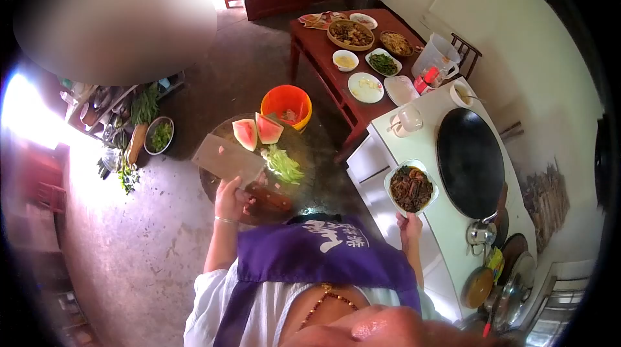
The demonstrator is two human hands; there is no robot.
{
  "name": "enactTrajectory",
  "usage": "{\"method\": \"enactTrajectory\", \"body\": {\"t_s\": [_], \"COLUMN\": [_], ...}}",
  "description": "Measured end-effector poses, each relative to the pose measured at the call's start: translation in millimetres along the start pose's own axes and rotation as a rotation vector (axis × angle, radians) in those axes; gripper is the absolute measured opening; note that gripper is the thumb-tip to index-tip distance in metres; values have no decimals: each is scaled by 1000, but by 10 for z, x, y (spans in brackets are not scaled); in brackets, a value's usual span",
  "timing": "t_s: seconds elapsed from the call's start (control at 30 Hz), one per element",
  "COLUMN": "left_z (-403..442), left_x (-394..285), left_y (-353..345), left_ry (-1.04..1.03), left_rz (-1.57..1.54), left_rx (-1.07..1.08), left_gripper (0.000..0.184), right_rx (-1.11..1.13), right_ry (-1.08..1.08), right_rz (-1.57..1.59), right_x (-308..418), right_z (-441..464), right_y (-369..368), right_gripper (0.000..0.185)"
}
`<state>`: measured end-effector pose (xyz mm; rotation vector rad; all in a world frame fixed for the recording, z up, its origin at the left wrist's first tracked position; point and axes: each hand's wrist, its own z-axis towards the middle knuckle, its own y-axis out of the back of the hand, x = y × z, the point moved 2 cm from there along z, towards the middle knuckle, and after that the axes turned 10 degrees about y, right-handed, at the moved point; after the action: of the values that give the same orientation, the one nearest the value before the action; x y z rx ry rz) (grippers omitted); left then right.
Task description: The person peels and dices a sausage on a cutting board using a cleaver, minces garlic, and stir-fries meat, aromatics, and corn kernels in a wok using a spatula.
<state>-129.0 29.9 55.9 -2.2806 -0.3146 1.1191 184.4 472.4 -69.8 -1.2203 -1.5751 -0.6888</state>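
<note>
My left hand (pixel 231 203) is closed at the lower edge of a broad cleaver (pixel 226 160), with a small pink scrap on its blade. The cleaver is over a round chopping board (pixel 223 133). Two watermelon wedges (pixel 257 131) and a heap of pale green shreds (pixel 283 164) lie on that board. A reddish-brown piece (pixel 272 198) rests right of my left hand; its kind is unclear. My right hand (pixel 409 225) grips the near rim of a white bowl (pixel 427 205) holding dark cooked food, at the white counter's left edge.
An orange bucket (pixel 267 102) stands beyond the board. Several dishes of food cover the red table (pixel 310 46). A large black wok (pixel 471 162) is set in the counter (pixel 446 243), with a saucepan (pixel 479 233) and lids nearby. Vegetables and a metal bowl (pixel 158 136) are on the left floor.
</note>
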Motion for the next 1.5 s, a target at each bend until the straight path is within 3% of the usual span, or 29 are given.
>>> {"method": "enactTrajectory", "body": {"t_s": [0.17, 0.3, 0.5, 0.63, 0.7, 0.83, 1.1, 1.27, 1.37, 1.5], "left_z": [201, 326, 605, 824, 948, 1176, 1574, 1759, 1828, 1921], "left_x": [-110, -213, -351, -362, -431, -401, -469, -576, -517, -549], "left_y": [162, 35, -177, -377, -591, -669, -992, -1336, -1418, -1433], "left_ry": [-36, -100, -271, -354, -279, -297, -290, -256, -382, -311], "left_rz": [21, -137, 71, 148, -108, -172, -269, -283, -101, -167], "left_rx": [17, 87, -76, -232, -211, -273, -423, -375, -425, -433], "left_gripper": [30, 35, 40, 33, 32, 25, 21, 21, 22, 22], "right_rx": [200, 349, 629, 745, 752, 791, 579, 492, 512, 409], "right_ry": [-96, -180, -206, -181, -188, -185, 38, 110, 76, 47], "right_rz": [19, 51, 104, 210, 231, 315, 112, 125, 127, 257], "right_x": [63, 466, 422, 391, 604, 1037, 1820, 2150, 2303, 2570], "right_z": [-270, -226, 921, 1745, 2111, 3055, 4960, 5555, 5855, 5985], "right_y": [-261, -1187, -2964, -4131, -4603, -5260, -5664, -5537, -5486, -5490], "right_gripper": [30, 23, 25, 23, 22, 17, 23, 24, 22, 20]}}
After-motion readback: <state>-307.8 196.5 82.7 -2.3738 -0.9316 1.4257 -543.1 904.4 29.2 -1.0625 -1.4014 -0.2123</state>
